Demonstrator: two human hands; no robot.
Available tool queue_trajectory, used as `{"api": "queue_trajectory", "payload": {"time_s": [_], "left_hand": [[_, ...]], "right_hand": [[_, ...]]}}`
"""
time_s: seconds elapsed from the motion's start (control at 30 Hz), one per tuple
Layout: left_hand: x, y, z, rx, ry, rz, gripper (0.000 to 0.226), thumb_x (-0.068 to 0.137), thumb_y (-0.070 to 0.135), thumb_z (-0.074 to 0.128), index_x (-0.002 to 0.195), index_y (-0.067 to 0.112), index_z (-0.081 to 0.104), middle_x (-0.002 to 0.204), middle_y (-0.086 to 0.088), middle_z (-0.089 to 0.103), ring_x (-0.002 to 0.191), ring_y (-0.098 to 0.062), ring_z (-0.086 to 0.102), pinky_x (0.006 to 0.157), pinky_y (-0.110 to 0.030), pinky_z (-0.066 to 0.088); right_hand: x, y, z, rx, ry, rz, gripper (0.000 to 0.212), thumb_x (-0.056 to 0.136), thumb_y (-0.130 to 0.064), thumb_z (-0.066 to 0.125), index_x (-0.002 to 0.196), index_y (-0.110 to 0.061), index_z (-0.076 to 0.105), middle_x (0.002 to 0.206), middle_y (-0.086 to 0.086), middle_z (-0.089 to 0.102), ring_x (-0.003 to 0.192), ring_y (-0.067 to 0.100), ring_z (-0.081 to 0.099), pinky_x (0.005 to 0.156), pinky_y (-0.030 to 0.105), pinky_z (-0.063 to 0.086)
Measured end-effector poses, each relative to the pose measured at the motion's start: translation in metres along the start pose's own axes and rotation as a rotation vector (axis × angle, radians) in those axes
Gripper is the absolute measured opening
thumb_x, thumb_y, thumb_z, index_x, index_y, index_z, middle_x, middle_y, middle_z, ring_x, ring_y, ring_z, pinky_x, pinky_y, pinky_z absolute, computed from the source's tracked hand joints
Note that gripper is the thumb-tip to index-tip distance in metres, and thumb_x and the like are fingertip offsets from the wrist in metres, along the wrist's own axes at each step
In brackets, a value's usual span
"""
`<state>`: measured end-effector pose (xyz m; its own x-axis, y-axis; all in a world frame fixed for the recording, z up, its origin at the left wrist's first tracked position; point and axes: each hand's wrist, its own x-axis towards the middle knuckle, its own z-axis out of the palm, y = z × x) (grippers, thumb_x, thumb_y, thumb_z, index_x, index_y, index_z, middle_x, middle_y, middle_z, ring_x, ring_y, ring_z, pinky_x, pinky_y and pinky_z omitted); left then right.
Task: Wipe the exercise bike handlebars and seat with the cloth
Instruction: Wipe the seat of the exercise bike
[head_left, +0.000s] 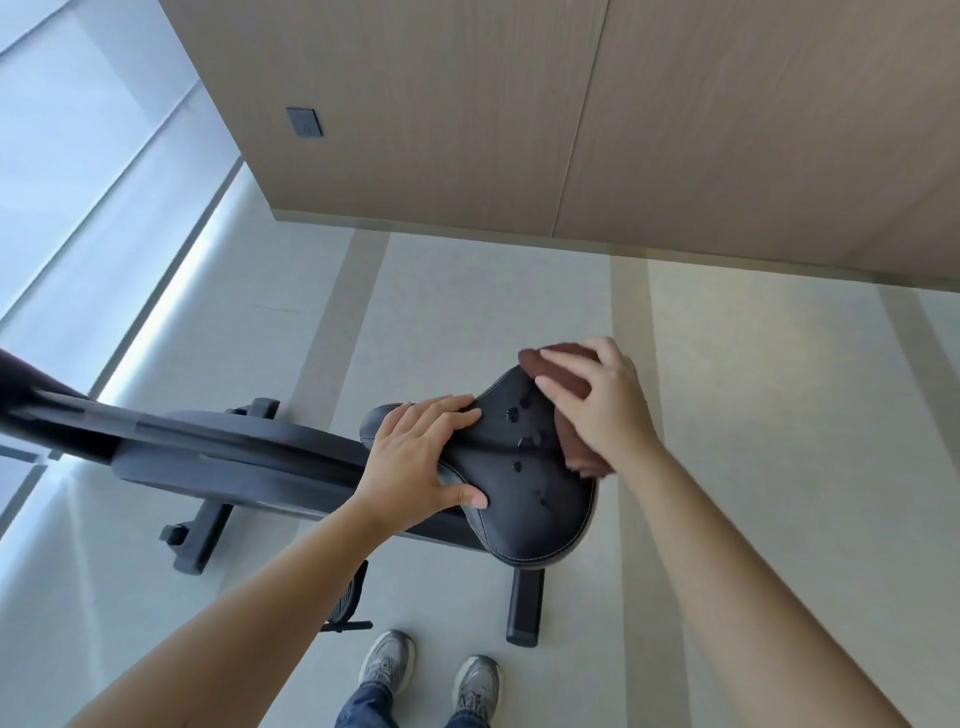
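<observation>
The black padded seat (535, 483) of the exercise bike (234, 457) is at the centre of the head view, with several dark spots on its top. My left hand (421, 452) grips the seat's left side, thumb on top near the front. My right hand (597, 400) presses a brown cloth (584, 462) flat against the seat's far right edge; the cloth shows above and below my fingers. The handlebars are mostly out of view; only a blurred black bar (31, 400) shows at the left edge.
The bike's base feet (200, 540) and rear foot (524, 608) rest on a pale striped floor. A pedal (345, 597) sits below the seat. My shoes (431, 675) stand close behind the bike. A wood-panelled wall (519, 130) lies ahead, with a window (78, 182) to the left.
</observation>
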<state>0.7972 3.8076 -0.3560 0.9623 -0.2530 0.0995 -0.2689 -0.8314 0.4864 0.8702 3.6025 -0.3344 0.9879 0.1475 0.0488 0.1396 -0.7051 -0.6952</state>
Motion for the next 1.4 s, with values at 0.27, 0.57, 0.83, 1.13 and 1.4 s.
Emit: {"api": "queue_trajectory", "payload": {"time_s": [0.27,0.57,0.83,1.13,1.4], "left_hand": [[0.001,0.001,-0.001,-0.01,-0.023,-0.033,0.092,0.051,0.075,0.053,0.121,0.016,0.055,0.134,0.002,0.048,0.122,-0.02,0.044,0.101,-0.035,0.022],[0.002,-0.004,0.004,-0.016,-0.008,-0.031,0.091,0.05,0.077,0.052,0.121,0.02,0.054,0.135,0.011,0.041,0.123,-0.014,0.04,0.102,-0.031,0.018],[0.002,-0.007,0.004,-0.018,-0.043,-0.037,0.088,0.05,0.068,0.065,0.123,0.021,0.052,0.137,0.009,0.043,0.127,-0.013,0.037,0.104,-0.033,0.02],[0.002,-0.004,0.004,-0.041,-0.011,-0.026,0.088,0.051,0.065,0.073,0.122,0.019,0.052,0.137,0.008,0.042,0.126,-0.016,0.038,0.105,-0.038,0.021],[0.001,-0.003,0.002,-0.033,-0.024,0.005,0.089,0.056,0.074,0.051,0.123,0.015,0.053,0.136,0.002,0.047,0.125,-0.018,0.04,0.103,-0.03,0.015]], "right_hand": [[-0.039,0.03,-0.003,0.458,0.041,0.051,0.034,0.085,-0.018,0.063,0.108,-0.041,0.059,0.117,-0.019,0.048,0.11,-0.012,0.046,0.096,0.004,0.031],[0.062,0.018,-0.016,0.418,-0.56,0.148,0.016,0.083,-0.028,0.065,0.094,-0.04,0.067,0.104,-0.011,0.066,0.092,0.0,0.061,0.077,0.011,0.045],[0.022,0.041,-0.011,0.649,-0.294,0.187,0.023,0.085,-0.02,0.062,0.102,-0.036,0.066,0.115,-0.01,0.062,0.105,0.01,0.06,0.085,0.023,0.046],[-0.032,0.031,0.004,0.667,0.143,0.312,0.021,0.085,-0.026,0.063,0.103,-0.038,0.064,0.115,-0.013,0.062,0.098,0.015,0.062,0.077,0.024,0.051],[-0.052,0.02,0.006,0.736,0.233,0.489,0.025,0.085,-0.032,0.063,0.11,-0.033,0.063,0.105,0.002,0.066,0.063,0.01,0.065,0.052,0.025,0.052]]}}
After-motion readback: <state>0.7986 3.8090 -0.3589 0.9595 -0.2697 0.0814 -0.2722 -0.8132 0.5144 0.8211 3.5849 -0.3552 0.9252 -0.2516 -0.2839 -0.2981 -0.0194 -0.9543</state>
